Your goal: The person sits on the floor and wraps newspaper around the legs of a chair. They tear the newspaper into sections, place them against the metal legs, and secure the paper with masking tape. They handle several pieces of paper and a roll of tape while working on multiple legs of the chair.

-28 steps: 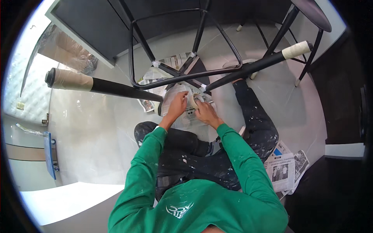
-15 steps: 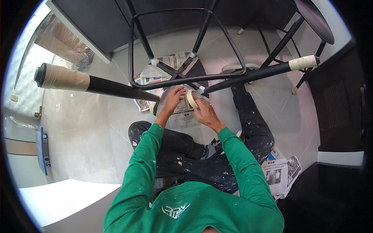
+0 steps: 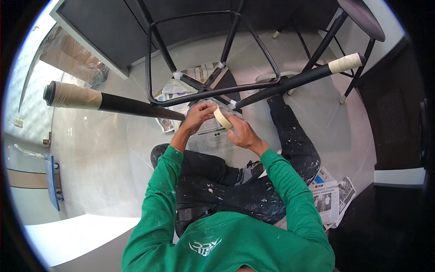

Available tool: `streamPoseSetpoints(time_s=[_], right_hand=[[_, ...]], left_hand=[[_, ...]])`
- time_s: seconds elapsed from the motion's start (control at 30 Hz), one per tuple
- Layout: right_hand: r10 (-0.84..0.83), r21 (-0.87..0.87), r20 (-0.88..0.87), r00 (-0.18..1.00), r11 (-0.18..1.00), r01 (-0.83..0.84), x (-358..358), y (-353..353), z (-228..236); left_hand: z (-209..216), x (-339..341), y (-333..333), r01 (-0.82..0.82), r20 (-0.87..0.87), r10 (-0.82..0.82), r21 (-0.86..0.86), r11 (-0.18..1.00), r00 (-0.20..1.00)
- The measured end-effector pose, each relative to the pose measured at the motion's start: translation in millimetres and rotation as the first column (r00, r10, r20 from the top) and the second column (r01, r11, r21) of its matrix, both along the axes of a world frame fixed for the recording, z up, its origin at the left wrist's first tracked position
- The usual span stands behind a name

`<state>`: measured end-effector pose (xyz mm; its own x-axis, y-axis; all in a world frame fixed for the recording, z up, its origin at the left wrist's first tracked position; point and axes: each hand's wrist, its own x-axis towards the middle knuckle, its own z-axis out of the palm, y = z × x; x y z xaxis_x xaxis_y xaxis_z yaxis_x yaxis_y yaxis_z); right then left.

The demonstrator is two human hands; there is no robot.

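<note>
A roll of cream masking tape [image 3: 222, 119] is gripped in my right hand [image 3: 245, 134], its fingers around the near right side. My left hand [image 3: 198, 119] is closed in a pinch right beside the roll; what its fingertips hold is too small to make out. Beyond both hands stands an upturned black stool [image 3: 140, 109], its legs spreading outward and a bent footrest frame between them. Masking paper or tape wraps the left leg's end [image 3: 77, 96] and the right leg's end [image 3: 344, 63]. Newspaper [image 3: 210, 139] covers part of the seat underside below my hands.
A second black stool [image 3: 362, 20] stands at the far right. More newspaper [image 3: 327, 201] lies by my right leg. Dark cabinet panels [image 3: 108, 27] close off the back. A blue-edged board [image 3: 51, 181] is at left, with a plastic-wrapped box [image 3: 74, 56] behind.
My left hand has closed its fingers and come nearer the tape roll. The roll has turned slightly in my right hand. The whole view has shifted a little.
</note>
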<state>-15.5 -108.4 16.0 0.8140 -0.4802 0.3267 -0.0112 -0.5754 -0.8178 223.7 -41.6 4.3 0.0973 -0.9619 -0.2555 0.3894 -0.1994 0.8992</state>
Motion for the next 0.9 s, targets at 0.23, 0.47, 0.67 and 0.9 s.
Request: streamPoseSetpoints(time_s=[0.23,0.47,0.67,0.9], right_hand=[[-0.002,-0.031,0.051,0.999,1.0,0.003,0.3,-16.5,5.4],[0.024,-0.109,0.094,0.995,0.994,-0.014,4.1,-23.3,2.8],[-0.027,0.077,-0.022,0.999,0.997,0.029,6.3,-19.3,-1.2],[-0.253,-0.021,0.071,0.965,0.967,0.255,17.3,-24.9,-1.6]], left_hand=[[20.9,-7.4,-12.0,-0.048,0.051,0.047,0.007,0.999,0.998],[19.1,-2.8,-11.4,-0.071,0.146,0.066,0.029,0.997,0.987],[3.3,-1.6,-18.1,-0.137,0.333,0.153,-0.071,0.988,0.93],[-28.3,20.7,-58.2,-0.345,0.694,0.478,-0.336,0.876,0.538]])
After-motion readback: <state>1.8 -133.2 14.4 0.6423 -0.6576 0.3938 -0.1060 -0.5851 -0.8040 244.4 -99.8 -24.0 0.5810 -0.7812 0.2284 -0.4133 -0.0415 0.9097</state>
